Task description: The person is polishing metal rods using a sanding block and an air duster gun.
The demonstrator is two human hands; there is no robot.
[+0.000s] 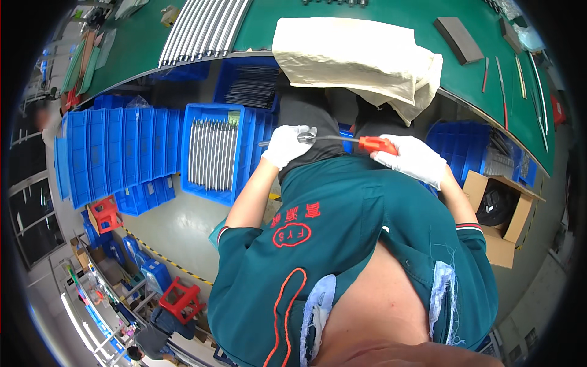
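Both of my hands wear white gloves and are held over my lap. My right hand [416,160] is wrapped round the orange-red handle of a tool [379,144] with a thin metal shaft, perhaps a screwdriver. Its shaft runs left to a shiny metal part [307,136] that my left hand [285,147] grips. A grey end of metal pokes out on the far side of that left hand; whether it belongs to the part or the shaft is unclear. On the table edge in front of me lies a cream cloth [348,55].
To my left, a blue crate [241,183] holds several metal rods [212,154], beside stacked blue crates [122,153]. Silver tubes [205,27], a dark block [458,40] and thin files lie on the green table [263,30]. An open cardboard box [498,244] stands at right.
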